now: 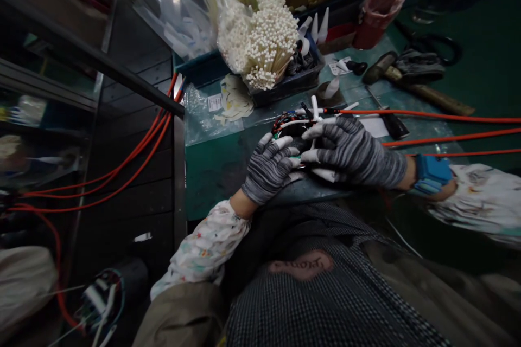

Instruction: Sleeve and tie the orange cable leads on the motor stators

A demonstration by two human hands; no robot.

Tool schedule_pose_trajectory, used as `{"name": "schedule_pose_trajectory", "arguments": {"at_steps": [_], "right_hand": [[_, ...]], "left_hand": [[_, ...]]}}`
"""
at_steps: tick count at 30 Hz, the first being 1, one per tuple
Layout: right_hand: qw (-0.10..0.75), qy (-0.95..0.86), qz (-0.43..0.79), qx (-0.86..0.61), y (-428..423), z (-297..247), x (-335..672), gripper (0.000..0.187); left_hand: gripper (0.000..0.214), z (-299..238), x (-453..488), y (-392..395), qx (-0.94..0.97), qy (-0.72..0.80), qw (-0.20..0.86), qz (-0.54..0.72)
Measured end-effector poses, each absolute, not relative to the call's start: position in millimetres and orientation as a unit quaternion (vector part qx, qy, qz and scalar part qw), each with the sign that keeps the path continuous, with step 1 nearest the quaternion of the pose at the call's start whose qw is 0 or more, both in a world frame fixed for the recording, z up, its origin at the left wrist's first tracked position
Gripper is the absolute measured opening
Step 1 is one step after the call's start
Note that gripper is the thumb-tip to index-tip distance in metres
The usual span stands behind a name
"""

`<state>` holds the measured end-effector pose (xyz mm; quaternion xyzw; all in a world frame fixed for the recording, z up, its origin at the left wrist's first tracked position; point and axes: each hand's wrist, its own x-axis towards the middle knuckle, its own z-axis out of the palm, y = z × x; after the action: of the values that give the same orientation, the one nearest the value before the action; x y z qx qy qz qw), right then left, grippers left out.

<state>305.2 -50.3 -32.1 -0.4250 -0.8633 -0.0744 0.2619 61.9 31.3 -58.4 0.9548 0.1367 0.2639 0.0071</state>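
A round part that looks like a motor stator [293, 129], with coloured wires at its rim, lies on the bench edge between my hands. My left hand [269, 169], in a grey striped glove with white fingertips, wraps its fingers around the near left side of it. Gloved the same way, my right hand [352, 152] bends its fingers over the right side, thumb and fingertips meeting close to my left fingertips. Whatever is pinched there is hidden. White sleeving [314, 107] and an orange cable [407, 114] run out from the part's far side.
Behind the stator stands a bin with a bundle of white-tipped sticks [272, 38]. A hammer [431, 95], a screwdriver [393, 122] and a red cup [376, 19] are at the right. Orange cables [134, 165] cross the left gap, above another wired motor part [101, 298].
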Motion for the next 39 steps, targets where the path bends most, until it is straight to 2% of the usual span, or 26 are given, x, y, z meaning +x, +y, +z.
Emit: {"name": "schedule_pose_trajectory", "arguments": {"at_steps": [3, 5, 9, 12, 15, 20, 25, 28, 33, 36, 39], "right_hand": [[0.244, -0.873, -0.1, -0.411, -50.1, -33.3, 299.2, 0.02], [0.248, -0.882, -0.076, -0.395, -48.4, -29.5, 300.3, 0.02], [0.325, -0.817, -0.006, -0.476, -36.8, -11.8, 314.1, 0.048], [0.239, -0.773, -0.02, -0.588, -13.1, -4.5, 319.2, 0.066], [0.137, -0.789, -0.009, -0.599, 21.0, -8.0, 311.4, 0.08], [-0.003, -0.838, 0.037, -0.545, 56.2, -4.2, 292.0, 0.038], [-0.059, -0.883, 0.078, -0.459, 50.1, 17.1, 272.6, 0.041], [-0.077, -0.897, 0.124, -0.417, 57.7, 19.5, 262.6, 0.043], [-0.114, -0.884, 0.232, -0.391, 87.1, 8.3, 268.6, 0.029], [-0.117, -0.876, 0.278, -0.377, 94.6, 4.3, 273.9, 0.021], [-0.127, -0.867, 0.311, -0.368, 97.9, 0.9, 274.6, 0.022]], "left_hand": [[0.029, -65.5, 62.8, 37.0, 0.959, 0.142, 0.018, 0.245], [0.03, -67.4, 63.0, 40.0, 0.96, 0.129, 0.032, 0.248], [0.031, -65.9, 64.4, 40.1, 0.951, 0.125, 0.045, 0.28], [0.032, -64.1, 65.6, 37.5, 0.945, 0.128, 0.039, 0.298], [0.033, -63.1, 66.5, 37.6, 0.947, 0.132, 0.041, 0.289], [0.032, -63.7, 69.0, 35.7, 0.939, 0.138, 0.05, 0.31], [0.021, -59.6, 69.8, 3.4, 0.929, 0.112, 0.04, 0.351], [0.021, -46.2, 68.2, -9.6, 0.914, 0.138, 0.069, 0.375], [0.039, -13.5, 73.8, 14.0, 0.908, 0.215, 0.195, 0.302], [0.04, -4.4, 80.2, 29.1, 0.897, 0.233, 0.268, 0.265], [0.039, -5.3, 82.8, 36.4, 0.868, 0.229, 0.347, 0.271]]}}
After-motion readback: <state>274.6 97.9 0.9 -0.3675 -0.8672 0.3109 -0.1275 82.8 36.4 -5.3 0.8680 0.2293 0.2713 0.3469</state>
